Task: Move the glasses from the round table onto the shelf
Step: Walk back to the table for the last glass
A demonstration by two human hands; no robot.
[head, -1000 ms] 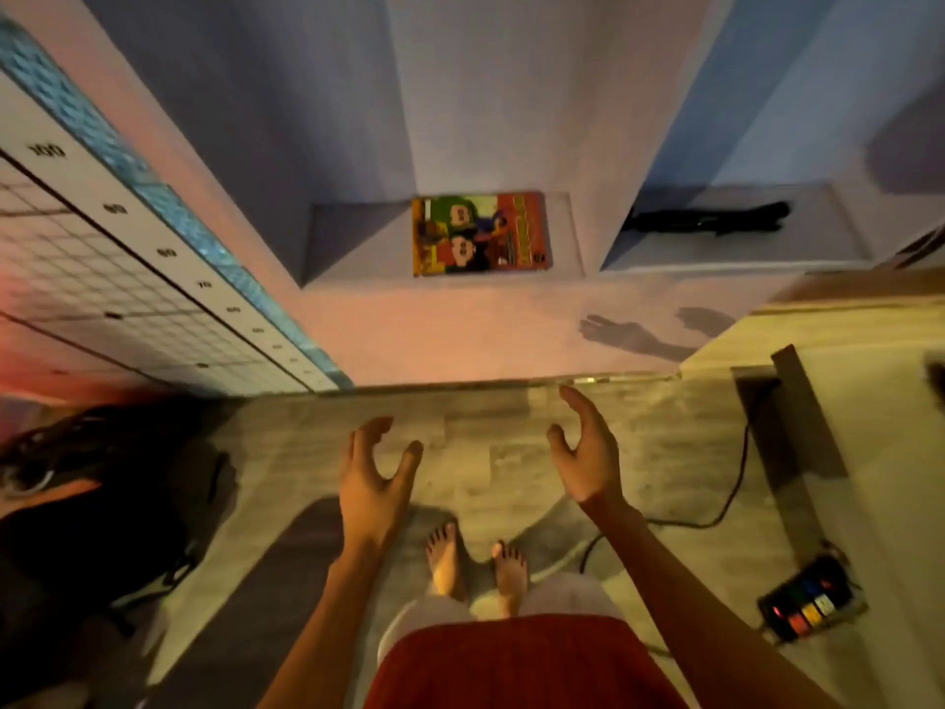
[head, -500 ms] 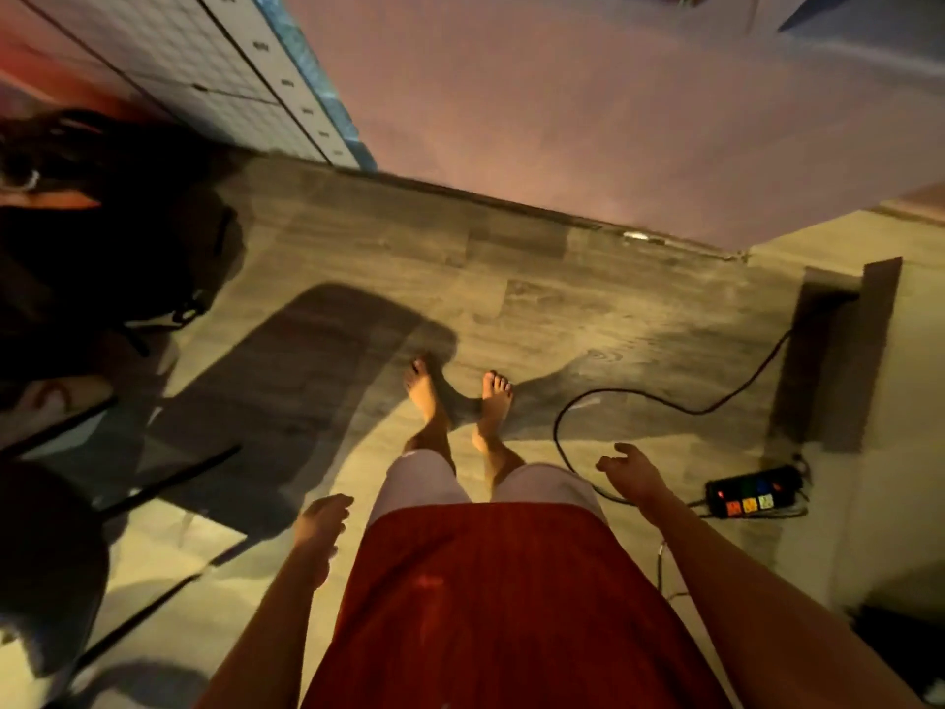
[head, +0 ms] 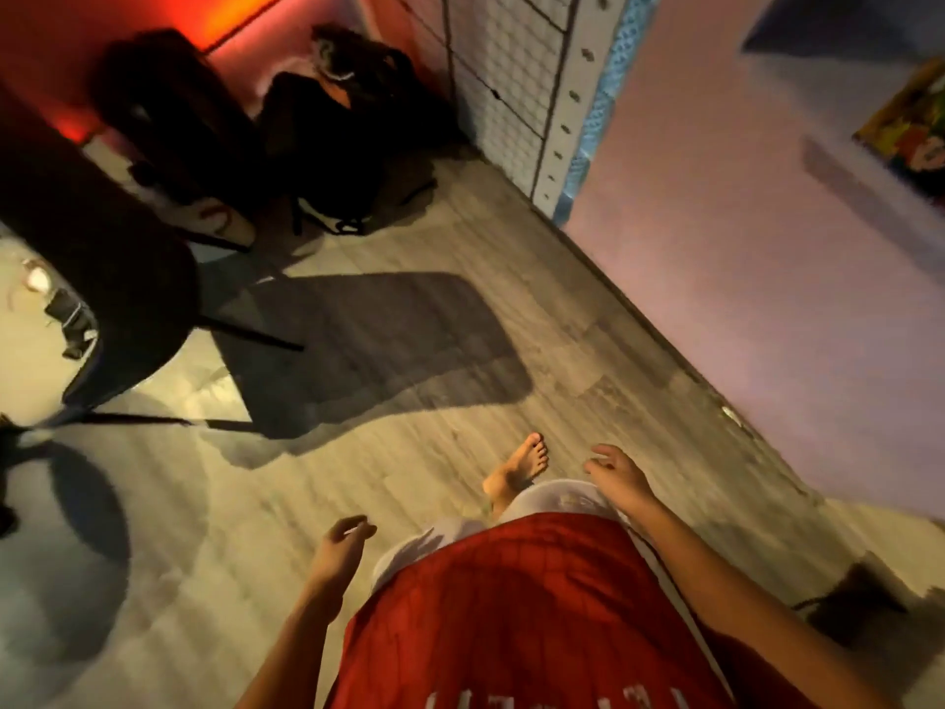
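My left hand [head: 341, 547] hangs low beside my red shirt, fingers loosely curled and holding nothing. On the other side, near my hip, my right hand [head: 620, 479] is also empty with its fingers apart. The shelf recess [head: 838, 161] in the pink wall shows at the upper right, with a colourful book [head: 913, 127] lying in it. At the far left edge a pale surface [head: 25, 345] carries a small light object [head: 35, 279] and a dark one [head: 71, 319]; both are too blurred to identify. I cannot make out any glasses for certain.
A dark chair [head: 112, 258] with thin black legs stands at the left. Dark bags [head: 337, 130] lie on the floor against a white tiled panel [head: 511, 84]. One bare foot [head: 521, 465] steps on the grey wood floor [head: 409, 452]. A black cable [head: 818, 601] lies at the lower right.
The view has swung left, from facing the shelf to the floor, chair and bags. Both hands have dropped from raised in front to my sides, still empty.
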